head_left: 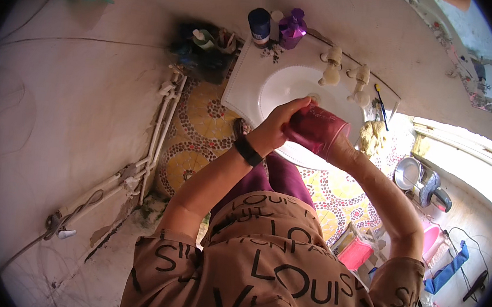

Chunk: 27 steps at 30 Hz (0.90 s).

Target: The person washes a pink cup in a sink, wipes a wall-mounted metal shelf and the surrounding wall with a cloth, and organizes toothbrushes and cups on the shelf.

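Note:
A translucent dark-red cup (pixel 317 130) is tilted nearly on its side over the white sink (pixel 240 94). My left hand (pixel 277 121) wraps round its closed end from the left. A dark wristband (pixel 248 152) circles my left wrist. My right hand (pixel 342 152) reaches into the cup's mouth from the right. The cup wall hides its fingers, so I cannot make out whether they are spread or closed, or whether anything is in them.
Two pale taps (pixel 331 67) stand behind the basin. A dark blue container (pixel 259 26) and a purple bottle (pixel 292 30) occupy the back left corner. A toothbrush (pixel 382 104) and a yellowish sponge (pixel 372 137) lie on the right. Pipes (pixel 158 122) run along the left wall.

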Each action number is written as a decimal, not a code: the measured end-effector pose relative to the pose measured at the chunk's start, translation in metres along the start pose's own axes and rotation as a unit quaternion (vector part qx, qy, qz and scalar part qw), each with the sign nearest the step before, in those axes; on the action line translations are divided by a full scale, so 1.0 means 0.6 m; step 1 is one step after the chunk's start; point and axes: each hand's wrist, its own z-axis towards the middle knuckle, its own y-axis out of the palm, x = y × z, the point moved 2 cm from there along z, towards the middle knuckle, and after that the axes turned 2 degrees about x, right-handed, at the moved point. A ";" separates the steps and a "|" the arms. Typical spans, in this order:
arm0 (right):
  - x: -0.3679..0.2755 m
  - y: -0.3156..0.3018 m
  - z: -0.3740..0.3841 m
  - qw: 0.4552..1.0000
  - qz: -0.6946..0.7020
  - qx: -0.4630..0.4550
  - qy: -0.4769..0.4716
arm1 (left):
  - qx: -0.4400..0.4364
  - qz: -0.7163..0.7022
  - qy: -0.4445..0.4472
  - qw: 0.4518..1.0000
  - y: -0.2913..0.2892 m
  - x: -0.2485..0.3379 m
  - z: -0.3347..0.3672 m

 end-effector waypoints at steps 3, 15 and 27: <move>0.000 0.014 -0.016 0.997 -0.001 0.068 -0.039 | 0.052 -0.027 -0.050 0.997 0.013 0.007 -0.006; -0.063 -0.050 0.044 0.995 -0.063 0.000 -0.076 | 0.087 -0.010 -0.203 0.975 0.044 0.095 -0.030; -0.083 -0.048 0.005 0.861 0.445 0.178 0.169 | -0.012 0.089 0.116 0.989 0.100 0.083 -0.039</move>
